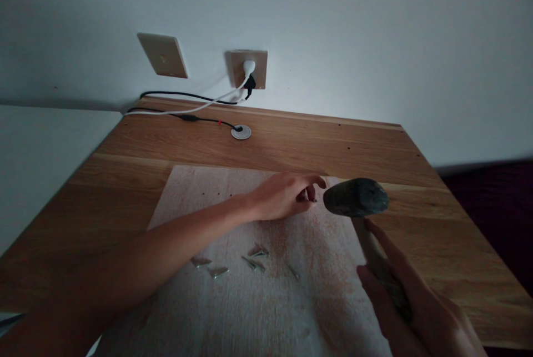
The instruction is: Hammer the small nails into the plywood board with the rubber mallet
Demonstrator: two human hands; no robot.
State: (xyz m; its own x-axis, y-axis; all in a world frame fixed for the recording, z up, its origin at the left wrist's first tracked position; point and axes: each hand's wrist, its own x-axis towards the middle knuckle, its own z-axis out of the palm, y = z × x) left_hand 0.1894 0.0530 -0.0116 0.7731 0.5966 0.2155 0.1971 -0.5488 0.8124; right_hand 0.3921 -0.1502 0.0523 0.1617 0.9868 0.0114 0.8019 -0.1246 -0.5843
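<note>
My left hand (pixel 285 195) rests on the pale wooden board (pixel 237 318), near its far right part. Its thumb and finger pinch what looks like a nail, of which only a tiny dark end shows at the fingertips. In my right hand (pixel 433 312) is a hammer, gripped by its handle. The dark, blocky hammer head (pixel 356 197) is raised just right of my left fingertips, apart from them. Several loose silvery nails (pixel 254 262) lie on the board, nearer to me than my left hand.
The board lies on a wooden desk (pixel 416 218) against a white wall. A wall outlet (pixel 260 71) holds plugs with white and black cords. One cord runs into a round cable grommet (pixel 245 134). Small dark dots (pixel 218 194) form a row on the board.
</note>
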